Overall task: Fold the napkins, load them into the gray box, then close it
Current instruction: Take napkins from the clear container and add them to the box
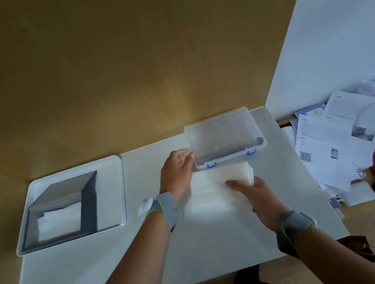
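A stack of white napkins lies on the white table in front of me. My right hand lies flat on the stack's right part, palm down. My left hand rests at the stack's far left corner, its fingers touching the left end of a clear plastic case with blue latches. The gray box stands open at the left, its lid tipped back, with folded white napkins inside. Both wrists wear gray bands.
The gray box sits in a white tray at the table's left. Loose printed papers, bags and clutter lie right of the table. A tan wall rises behind the table. Dark shoes show under the near edge.
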### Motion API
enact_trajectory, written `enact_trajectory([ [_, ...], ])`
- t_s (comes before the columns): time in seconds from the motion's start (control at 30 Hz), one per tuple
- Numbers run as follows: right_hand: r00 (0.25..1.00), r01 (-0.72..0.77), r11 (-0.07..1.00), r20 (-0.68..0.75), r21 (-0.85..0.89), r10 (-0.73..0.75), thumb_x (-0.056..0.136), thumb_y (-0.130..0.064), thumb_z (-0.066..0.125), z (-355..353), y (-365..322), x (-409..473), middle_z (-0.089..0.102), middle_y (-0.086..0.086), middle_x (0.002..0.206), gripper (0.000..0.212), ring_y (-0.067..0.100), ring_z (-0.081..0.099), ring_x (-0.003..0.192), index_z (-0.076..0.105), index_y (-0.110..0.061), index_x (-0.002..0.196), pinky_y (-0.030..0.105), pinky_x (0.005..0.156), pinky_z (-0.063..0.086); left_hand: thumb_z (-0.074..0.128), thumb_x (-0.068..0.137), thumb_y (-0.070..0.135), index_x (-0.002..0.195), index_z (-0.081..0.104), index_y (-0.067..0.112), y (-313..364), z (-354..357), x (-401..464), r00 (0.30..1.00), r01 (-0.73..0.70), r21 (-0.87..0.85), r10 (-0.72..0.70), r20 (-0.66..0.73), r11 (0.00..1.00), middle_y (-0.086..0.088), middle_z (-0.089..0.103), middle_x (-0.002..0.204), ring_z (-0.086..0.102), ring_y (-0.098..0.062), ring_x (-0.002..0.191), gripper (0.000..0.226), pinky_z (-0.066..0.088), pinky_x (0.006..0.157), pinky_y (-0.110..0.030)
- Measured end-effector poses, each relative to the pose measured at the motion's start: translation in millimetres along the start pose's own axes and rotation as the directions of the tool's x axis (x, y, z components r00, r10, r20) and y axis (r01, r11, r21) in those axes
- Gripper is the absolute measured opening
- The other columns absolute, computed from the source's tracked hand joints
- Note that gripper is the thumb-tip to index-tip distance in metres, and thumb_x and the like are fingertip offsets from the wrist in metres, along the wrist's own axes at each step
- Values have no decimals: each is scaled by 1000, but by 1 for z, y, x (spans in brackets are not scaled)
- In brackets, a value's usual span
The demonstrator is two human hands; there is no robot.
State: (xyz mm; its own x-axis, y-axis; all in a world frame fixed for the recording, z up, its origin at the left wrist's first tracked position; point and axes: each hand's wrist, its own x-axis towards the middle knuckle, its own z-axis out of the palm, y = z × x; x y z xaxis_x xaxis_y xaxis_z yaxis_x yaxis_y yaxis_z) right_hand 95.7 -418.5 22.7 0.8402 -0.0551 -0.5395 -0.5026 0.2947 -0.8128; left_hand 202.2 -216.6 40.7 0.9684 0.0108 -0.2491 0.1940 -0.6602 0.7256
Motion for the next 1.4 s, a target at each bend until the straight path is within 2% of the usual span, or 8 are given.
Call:
enact_trajectory([
  [0.1, 997, -27, 999, 70, 28, 25, 87, -26, 77, 33, 5, -4, 75, 17, 114, 34, 37, 71, 108, 71, -13, 118, 56, 95, 58, 36, 88, 77, 110, 63, 22, -24, -38, -40, 949, 238, -204, -182, 259, 950, -1, 61, 86, 62, -18, 79, 65, 52, 74, -31],
  [0.2, 987, -49, 997, 156, 54, 40, 93, -18, 70, 83, 5, -12, 76, 14, 115, 29, 30, 74, 103, 69, -11, 121, 45, 85, 61, 52, 84, 79, 120, 64, 32, -63, -78, -76, 855, 470, -441, -272, 442, 765, 6, 65, 104, 65, -16, 102, 60, 61, 88, -40],
  [0.33, 964, -62, 997, 260, 46, 48, 95, -17, 68, 153, 7, -21, 76, 12, 117, 32, 27, 74, 104, 67, -11, 126, 40, 82, 62, 73, 85, 53, 107, 63, 18, -119, -133, -102, 887, 458, -605, -289, 361, 651, -3, 63, 93, 67, -7, 94, 42, 58, 96, -37],
  [0.4, 951, -83, 996, 301, 27, 71, 94, -20, 69, 196, 11, -26, 75, 10, 119, 34, 26, 73, 108, 66, -13, 127, 40, 83, 62, 76, 81, 57, 127, 61, 22, -147, -168, -109, 882, 471, -665, -306, 358, 580, 27, 34, 129, 52, -10, 132, 60, 55, 102, -42],
  [0.63, 920, -71, 997, 384, -21, 74, 94, -23, 70, 305, 17, -43, 76, 8, 117, 33, 23, 73, 106, 67, -14, 125, 38, 84, 62, 57, 94, 59, 132, 66, 33, -187, -256, -122, 882, 471, -829, -190, 432, 300, -1, 66, 136, 59, -27, 130, 47, 41, 112, -59],
  [0.9, 923, -45, 998, 380, -54, 62, 92, -26, 73, 371, 27, -33, 75, 8, 119, 36, 26, 73, 107, 66, -17, 127, 48, 92, 61, 67, 94, 35, 124, 66, 14, -224, -293, -99, 910, 395, -747, -338, 239, 535, -13, 69, 127, 67, -24, 111, 37, 61, 81, -37],
  [1.1, 970, -59, 920, 194, -388, 145, 94, -18, 69, 416, 47, -3, 65, 12, 120, 39, 21, 66, 92, 59, -2, 128, 33, 68, 60, 73, 81, 45, 77, 66, 18, -267, -336, -72, 935, 282, -331, -335, -114, 901, 1, 67, 73, 63, -23, 74, 29, 49, 62, -28],
  [1.4, 988, 154, 387, 128, -909, -90, 81, -43, 62, 452, 57, 34, 73, 10, 87, 35, 32, 71, 70, 69, -12, 95, 43, 70, 64, 61, 77, 40, 70, 55, 9, -302, -331, -41, 900, 354, 81, -316, -301, 932, -17, 67, 78, 66, -39, 82, 32, 38, 60, -34],
])
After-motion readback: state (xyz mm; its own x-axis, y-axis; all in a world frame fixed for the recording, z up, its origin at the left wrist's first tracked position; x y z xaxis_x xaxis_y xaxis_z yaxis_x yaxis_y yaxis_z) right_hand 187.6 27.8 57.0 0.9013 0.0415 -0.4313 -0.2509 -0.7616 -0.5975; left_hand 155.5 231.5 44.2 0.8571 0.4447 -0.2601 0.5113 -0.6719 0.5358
